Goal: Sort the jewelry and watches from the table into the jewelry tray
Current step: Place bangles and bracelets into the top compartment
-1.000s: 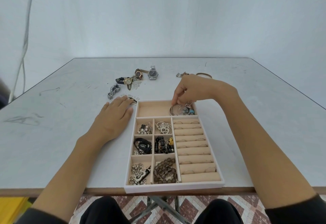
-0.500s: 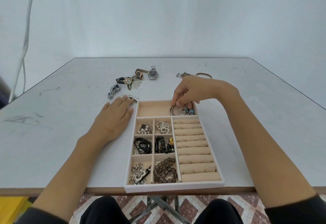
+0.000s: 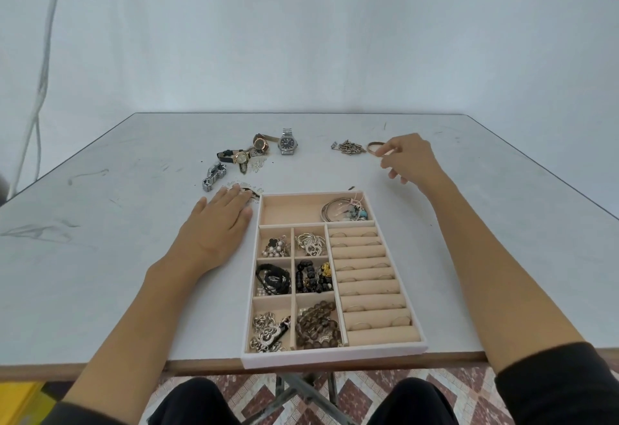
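The pink jewelry tray (image 3: 335,356) lies at the table's near edge, its small compartments filled with beads, chains and brooches. Its wide top compartment holds silver bangles and a charm bracelet (image 3: 345,212). My right hand (image 3: 410,163) is stretched out beyond the tray, fingers loosely spread, with the index fingertip at a rose-gold bangle (image 3: 372,149) lying on the table. A metal chain (image 3: 348,148) lies just left of the bangle. My left hand (image 3: 217,223) rests flat beside the tray's far left corner, its fingertips over a small sparkly piece (image 3: 256,192).
Far left of the tray lie a silver watch (image 3: 287,145), a brown-strap watch (image 3: 260,143), a gold watch with a black strap (image 3: 239,156) and a steel bracelet watch (image 3: 212,178). A white cable (image 3: 40,89) hangs by the wall on the left.
My right hand left the tray's top compartment, where the bracelets now lie, and moved away to the far right, up to the bangle. My left hand stayed put.
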Tool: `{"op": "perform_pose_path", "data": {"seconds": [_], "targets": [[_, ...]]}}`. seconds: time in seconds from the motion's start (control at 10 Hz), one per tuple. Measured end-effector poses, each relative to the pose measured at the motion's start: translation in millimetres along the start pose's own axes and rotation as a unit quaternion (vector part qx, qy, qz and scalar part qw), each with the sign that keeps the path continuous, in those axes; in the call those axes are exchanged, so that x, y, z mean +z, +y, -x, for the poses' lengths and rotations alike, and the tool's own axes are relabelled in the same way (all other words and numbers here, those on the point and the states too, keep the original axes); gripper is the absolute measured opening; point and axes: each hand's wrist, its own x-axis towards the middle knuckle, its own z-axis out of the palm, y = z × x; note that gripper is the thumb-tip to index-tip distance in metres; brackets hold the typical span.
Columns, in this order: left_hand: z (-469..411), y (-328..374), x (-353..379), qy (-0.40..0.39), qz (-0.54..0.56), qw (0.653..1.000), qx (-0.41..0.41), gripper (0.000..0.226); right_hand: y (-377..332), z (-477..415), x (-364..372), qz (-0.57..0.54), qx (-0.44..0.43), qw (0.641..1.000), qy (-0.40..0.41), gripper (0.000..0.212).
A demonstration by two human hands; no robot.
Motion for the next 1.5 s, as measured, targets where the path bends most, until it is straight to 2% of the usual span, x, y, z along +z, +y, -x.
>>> {"op": "perform_pose_path", "data": {"seconds": [0.1,0.3,0.5,0.8,0.9,1.0,1.2,1.4,1.5], "targets": [[1,1,0,-0.001,-0.002,1.0,0.0,0.048,4,-2,5,0.023,0.006,0.999,0.031,0.025],[2,3,-1,-0.001,-0.004,1.0,-0.002,0.048,12,-3,14,0.113,0.002,0.99,0.089,0.037],[1,3,-1,-0.004,-0.01,1.0,-0.003,0.048,23,-8,28,0.321,-0.031,0.943,0.077,0.043],[2,4,-2,-0.009,-0.012,1.0,-0.002,0.049,24,-5,25,0.242,-0.015,0.964,0.107,0.024],[3,4,-2,-0.01,-0.011,1.0,-0.002,0.049,24,-4,24,0.229,-0.014,0.968,0.103,0.03],[3,4,-3,-0.009,-0.009,1.0,-0.002,0.049,22,-2,22,0.199,-0.022,0.975,0.099,0.026],[4,5,-3,-0.001,-0.003,1.0,-0.002,0.048,17,3,15,0.075,-0.016,0.993,0.085,0.031],[5,6,-4,-0.002,-0.002,1.0,-0.002,0.048,1,4,2,-0.003,-0.014,1.0,0.01,0.04],[5,5,-4,-0.004,-0.002,1.0,-0.002,0.048,-15,12,-4,-0.018,-0.029,0.997,-0.069,0.038]]}}
